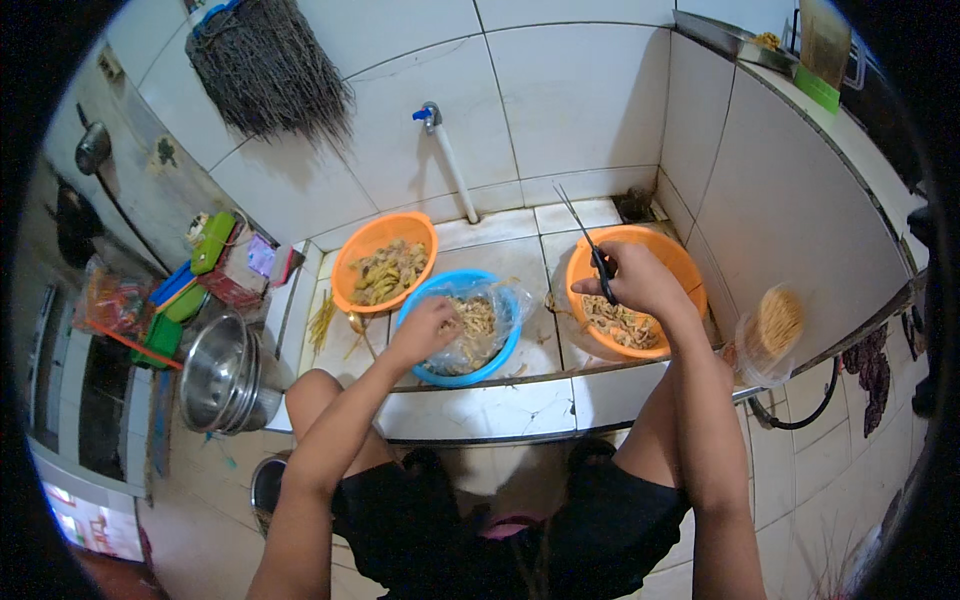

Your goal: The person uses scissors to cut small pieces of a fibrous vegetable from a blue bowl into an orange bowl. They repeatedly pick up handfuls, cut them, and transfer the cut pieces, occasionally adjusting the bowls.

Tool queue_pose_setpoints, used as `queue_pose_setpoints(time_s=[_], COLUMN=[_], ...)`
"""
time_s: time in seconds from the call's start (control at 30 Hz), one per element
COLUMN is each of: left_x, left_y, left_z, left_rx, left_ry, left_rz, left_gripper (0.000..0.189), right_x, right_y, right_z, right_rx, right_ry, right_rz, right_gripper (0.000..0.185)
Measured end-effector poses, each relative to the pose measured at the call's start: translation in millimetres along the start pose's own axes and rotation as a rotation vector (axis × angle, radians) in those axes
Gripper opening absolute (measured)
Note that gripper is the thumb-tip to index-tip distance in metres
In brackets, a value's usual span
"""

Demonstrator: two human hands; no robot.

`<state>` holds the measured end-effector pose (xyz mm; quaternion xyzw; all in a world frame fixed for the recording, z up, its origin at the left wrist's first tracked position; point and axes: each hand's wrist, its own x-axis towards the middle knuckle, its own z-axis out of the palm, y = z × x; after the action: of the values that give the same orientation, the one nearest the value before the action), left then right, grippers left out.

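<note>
My right hand (pixel 636 279) grips a pair of scissors (pixel 594 247) with black handles, its long blades pointing up and away from me. Below that hand stands an orange plastic basin (pixel 679 259) with pale brown food pieces (pixel 626 326) in it. My left hand (pixel 427 328) reaches over the left side of a blue basin (pixel 457 377). Its fingertips are at the shredded-looking pale pieces (pixel 476 322) inside a clear plastic bag (pixel 514 304) lining that basin. Whether those fingers pinch a piece cannot be made out.
Behind the blue basin is an orange colander (pixel 341 262) of yellowish pieces (pixel 386 277); a gold-coloured spoon (pixel 357 322) lies beside it. Steel bowls (pixel 217 375) are stacked left. Bamboo skewers (pixel 776 322) stand in a clear container at right. A tap (pixel 431 116) with a white pipe (pixel 456 172) projects from the wall.
</note>
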<state>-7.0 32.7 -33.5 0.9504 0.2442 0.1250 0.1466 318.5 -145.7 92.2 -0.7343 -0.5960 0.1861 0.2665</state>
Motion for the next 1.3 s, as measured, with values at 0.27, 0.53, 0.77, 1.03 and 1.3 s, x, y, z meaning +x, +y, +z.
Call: queue_pose_setpoints(time_s=[0.27, 0.53, 0.77, 1.03, 1.3], left_x=[-5, 17, -16, -34, -73], left_y=[1, -26, 36, -16, -11], left_z=[50, 23, 41, 65, 4], left_rx=[0.073, -0.244, 0.158, -0.132, -0.127], left_ry=[-0.192, 0.051, 0.118, -0.265, 0.172], left_rz=[-0.053, -0.599, 0.145, -0.197, -0.012], left_gripper=[0.024, 0.023, 0.035, 0.024, 0.026], right_x=[0, -6, -30, -84, -161], right_y=[-19, -40, -75, -168, -147], right_z=[-1, -10, -25, -57, -94], right_rx=[-0.012, -0.042, -0.176, -0.609, -0.574], right_ry=[-0.088, -0.145, -0.135, -0.170, -0.054], right_rz=[-0.077, -0.105, -0.137, -0.052, 0.111], right_gripper=[0.056, 0.057, 0.059, 0.047, 0.048])
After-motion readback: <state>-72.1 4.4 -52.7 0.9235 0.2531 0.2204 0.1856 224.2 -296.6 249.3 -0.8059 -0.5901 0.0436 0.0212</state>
